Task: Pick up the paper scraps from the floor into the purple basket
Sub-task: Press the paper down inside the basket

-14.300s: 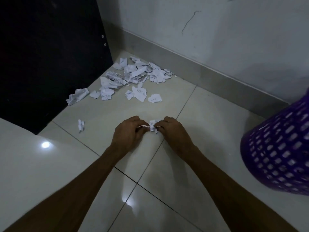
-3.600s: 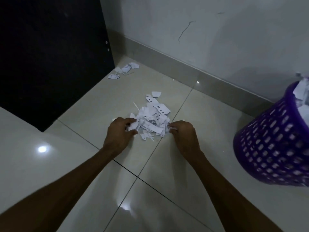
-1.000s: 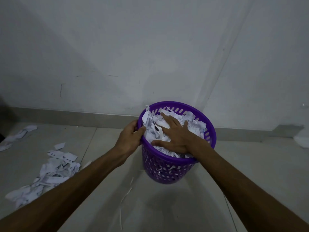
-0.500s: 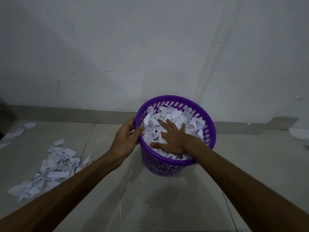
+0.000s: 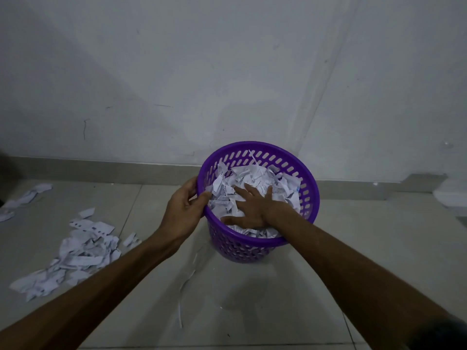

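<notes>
The purple basket [image 5: 307, 183] stands on the tiled floor by the wall, filled with white paper scraps [image 5: 255, 175]. My right hand [image 5: 252, 208] lies flat inside it, fingers spread, pressing on the scraps. My left hand [image 5: 183, 209] grips the basket's left rim, thumb over the edge. A heap of scraps [image 5: 78, 251] lies on the floor at the left. More scraps [image 5: 27, 197] sit farther left by the skirting. A thin paper strip [image 5: 185, 286] lies in front of the basket.
A white wall with a grey skirting [image 5: 101, 170] runs behind the basket. A white object [image 5: 452, 195] sits at the right edge. Bare tiles stretch to the right of the basket and in front of it.
Since half a second ago my right hand has pushed the scraps a little lower in the basket. My left hand keeps its grip on the rim. Before that, both hands were gathering scraps on the floor.
</notes>
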